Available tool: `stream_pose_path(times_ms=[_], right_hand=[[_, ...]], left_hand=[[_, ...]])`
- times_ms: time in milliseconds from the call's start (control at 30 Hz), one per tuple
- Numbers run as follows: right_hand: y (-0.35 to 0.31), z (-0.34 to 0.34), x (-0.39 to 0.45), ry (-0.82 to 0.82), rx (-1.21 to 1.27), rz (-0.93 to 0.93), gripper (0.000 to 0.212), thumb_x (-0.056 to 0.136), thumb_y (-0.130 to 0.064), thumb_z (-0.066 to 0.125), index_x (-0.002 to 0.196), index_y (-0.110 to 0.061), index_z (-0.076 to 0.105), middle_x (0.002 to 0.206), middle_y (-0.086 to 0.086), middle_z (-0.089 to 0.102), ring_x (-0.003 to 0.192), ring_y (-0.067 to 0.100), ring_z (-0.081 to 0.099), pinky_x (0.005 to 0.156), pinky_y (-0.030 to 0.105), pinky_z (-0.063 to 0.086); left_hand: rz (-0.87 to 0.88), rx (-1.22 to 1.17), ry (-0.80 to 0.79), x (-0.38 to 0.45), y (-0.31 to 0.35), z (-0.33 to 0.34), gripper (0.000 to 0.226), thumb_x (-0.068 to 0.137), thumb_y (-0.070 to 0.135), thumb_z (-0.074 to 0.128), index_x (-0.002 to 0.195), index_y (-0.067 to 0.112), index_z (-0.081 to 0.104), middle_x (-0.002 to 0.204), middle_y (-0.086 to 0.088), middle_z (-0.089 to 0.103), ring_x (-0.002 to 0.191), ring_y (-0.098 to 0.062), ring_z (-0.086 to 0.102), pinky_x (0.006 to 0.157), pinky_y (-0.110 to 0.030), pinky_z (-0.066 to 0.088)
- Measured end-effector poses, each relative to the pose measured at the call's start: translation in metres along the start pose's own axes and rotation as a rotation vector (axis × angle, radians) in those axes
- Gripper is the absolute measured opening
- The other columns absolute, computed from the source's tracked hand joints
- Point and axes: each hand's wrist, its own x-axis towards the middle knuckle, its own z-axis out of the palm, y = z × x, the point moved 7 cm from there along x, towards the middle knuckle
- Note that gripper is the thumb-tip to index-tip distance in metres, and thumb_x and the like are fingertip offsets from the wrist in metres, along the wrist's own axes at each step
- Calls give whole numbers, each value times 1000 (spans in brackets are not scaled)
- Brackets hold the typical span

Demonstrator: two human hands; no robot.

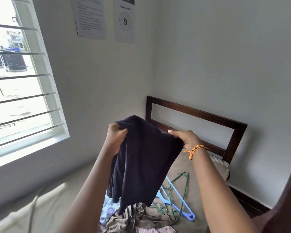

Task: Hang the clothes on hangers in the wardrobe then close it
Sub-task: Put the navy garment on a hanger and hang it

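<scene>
Both my left hand (116,134) and right hand (186,139) pinch the navy garment (141,158) taut, spreading it for a hanger; green hanger (176,194) lies far right.

The dark garment (141,158) hides part of the clothes pile (134,217); the near-right wooden furniture (286,207) is cut off.

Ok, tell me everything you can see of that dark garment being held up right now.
The dark navy garment looks like soft knit cloth, plain, with no print visible. It hangs bunched and creased above the bed, its top edge stretched between the left hand and the right hand, which grip it. Its lower folds reach the clothes pile. What kind of garment cannot be told.
</scene>
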Motion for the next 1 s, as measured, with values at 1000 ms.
stream_pose_path(times_ms=[1000], right_hand=[[-60,24,61,-38,134,-295,36,91,8,44,109,-12,69,102,4,63,93,16,54,71,24,44]], left_hand=[[-263,143,30,88,-39,-4,18,90,-6,52,77,5,52,72,-4,50,65,-14,47,52,-20,41]])
